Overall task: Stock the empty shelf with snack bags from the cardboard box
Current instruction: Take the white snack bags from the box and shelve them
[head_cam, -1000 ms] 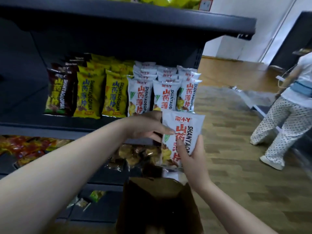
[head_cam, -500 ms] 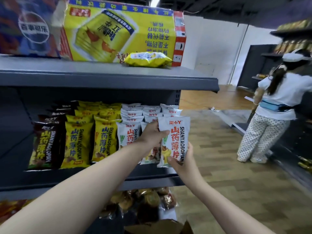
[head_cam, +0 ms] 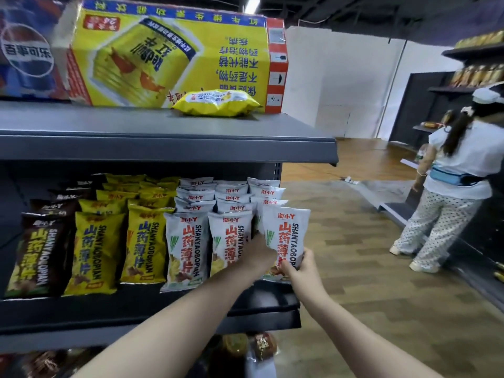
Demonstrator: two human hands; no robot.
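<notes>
Since half a second ago our white snack bag [head_cam: 286, 236] has travelled rightward and down to the end of the white row, where it now stands upright at the front right corner of the middle shelf [head_cam: 163, 309]. We grip its lower edge with our right hand [head_cam: 301, 266], fingers curled round the bottom corner. Our left hand [head_cam: 259, 251] reaches in between this bag and the neighbouring white bag [head_cam: 230, 241]; its fingers are hidden behind the packets, so we cannot tell whether they clench or lie flat. Leftward along the same shelf we note further white bags, then yellow bags [head_cam: 144, 246], then brown bags [head_cam: 38, 255], all upright in rows running back. On the top shelf [head_cam: 163, 148] a lone yellow bag [head_cam: 216, 102] lies flat before a yellow carton [head_cam: 163, 58]. Across the aisle a person [head_cam: 450, 192] stands facing other shelving. Wood-pattern floor [head_cam: 368, 282] lies between.
</notes>
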